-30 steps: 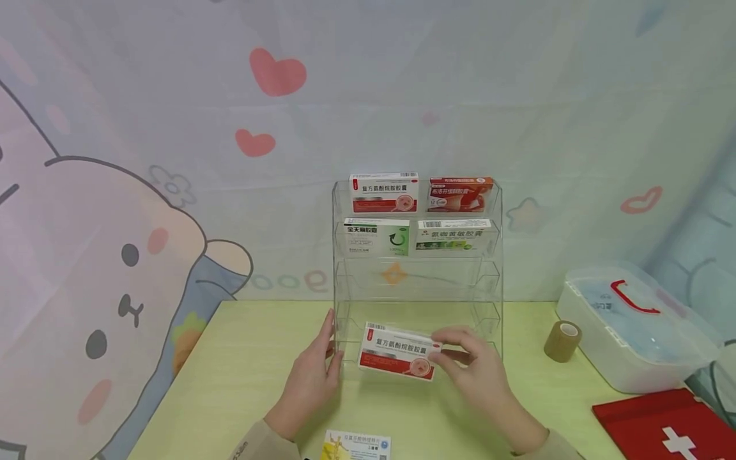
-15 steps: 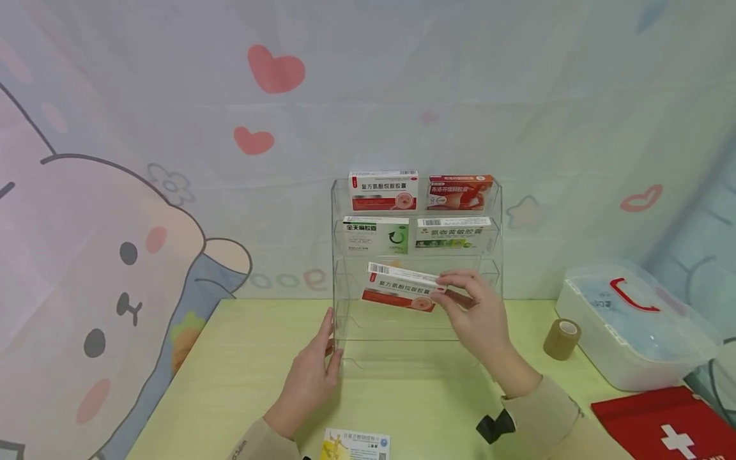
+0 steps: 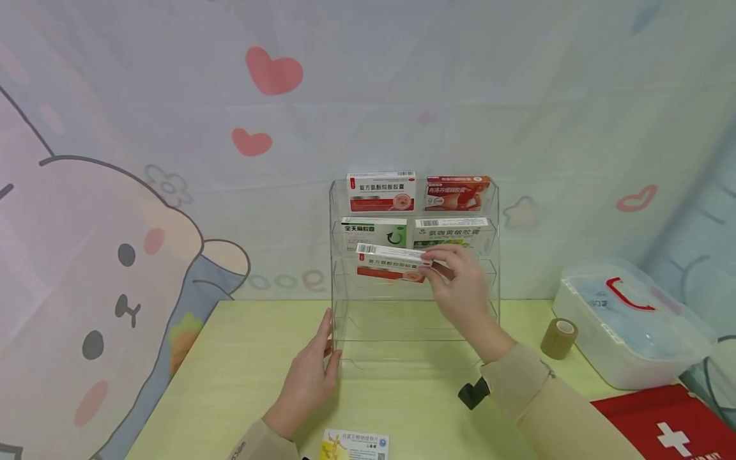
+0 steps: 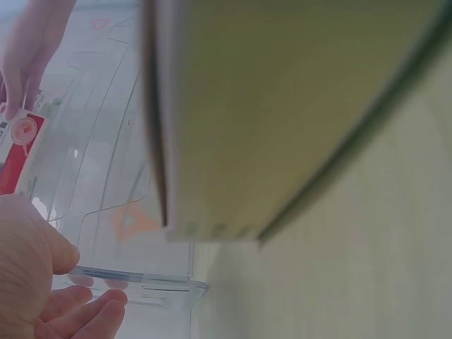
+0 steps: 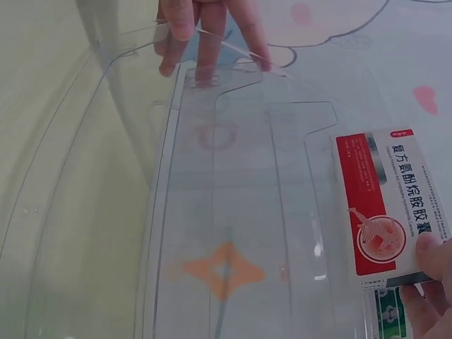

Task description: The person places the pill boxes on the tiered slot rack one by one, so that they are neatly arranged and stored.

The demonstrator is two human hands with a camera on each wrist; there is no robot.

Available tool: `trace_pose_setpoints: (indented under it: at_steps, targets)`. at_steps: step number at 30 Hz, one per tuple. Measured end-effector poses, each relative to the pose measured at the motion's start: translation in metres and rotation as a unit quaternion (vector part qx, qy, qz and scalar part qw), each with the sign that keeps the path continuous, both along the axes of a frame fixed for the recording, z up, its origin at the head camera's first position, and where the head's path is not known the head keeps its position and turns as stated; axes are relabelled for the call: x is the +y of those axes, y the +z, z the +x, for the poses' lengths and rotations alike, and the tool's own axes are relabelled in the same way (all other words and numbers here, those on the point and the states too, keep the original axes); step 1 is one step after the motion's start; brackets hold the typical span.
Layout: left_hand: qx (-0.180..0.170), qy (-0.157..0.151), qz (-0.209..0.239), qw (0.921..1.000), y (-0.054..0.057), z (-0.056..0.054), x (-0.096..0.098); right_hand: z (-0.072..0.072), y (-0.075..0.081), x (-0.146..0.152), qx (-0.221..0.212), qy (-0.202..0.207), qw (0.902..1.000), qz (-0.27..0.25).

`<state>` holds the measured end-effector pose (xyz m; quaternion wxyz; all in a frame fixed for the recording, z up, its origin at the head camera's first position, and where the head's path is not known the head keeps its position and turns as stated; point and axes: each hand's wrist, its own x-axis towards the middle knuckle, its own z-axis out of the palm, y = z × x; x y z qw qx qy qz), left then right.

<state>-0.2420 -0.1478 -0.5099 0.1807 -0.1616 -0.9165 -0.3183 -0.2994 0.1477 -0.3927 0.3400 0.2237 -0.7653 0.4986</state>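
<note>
My right hand (image 3: 460,281) pinches a red-and-white medicine box (image 3: 391,263) by its right end. In the head view the box is slightly tilted, in front of the third tier of a clear display rack (image 3: 402,333), and overlaps the bottom of a green-and-white box (image 3: 375,233). The right wrist view shows the held box (image 5: 385,205) face on, thumb on its front. My left hand (image 3: 305,377) grips the rack's left side near the bottom, thumb on one side of the clear panel and fingers on the other, as the left wrist view shows.
On the upper tiers stand another red-and-white box (image 3: 381,191), a red box (image 3: 457,193) and a white-and-green box (image 3: 451,235). A yellow-and-white box (image 3: 354,445) lies in front. At right are a brown tape roll (image 3: 559,338), a lidded tub (image 3: 632,332) and a red pouch (image 3: 644,412).
My right hand has lifted the red-and-white box from low in front of the rack up to the third tier, shifting slightly left. My left hand has stayed on the rack's side.
</note>
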Motion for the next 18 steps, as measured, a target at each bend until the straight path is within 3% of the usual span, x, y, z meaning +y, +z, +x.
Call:
trace_pose_setpoints:
  at_steps: [5, 18]
  targets:
    - [-0.002, -0.001, 0.0, 1.0, 0.0, 0.0, 0.0, -0.005, -0.003, -0.009, -0.007, -0.004, 0.9998, 0.018]
    - [0.003, -0.004, 0.001, 1.0, 0.002, 0.001, 0.0, -0.01, -0.009, -0.023, -0.076, 0.015, 0.9964, 0.034]
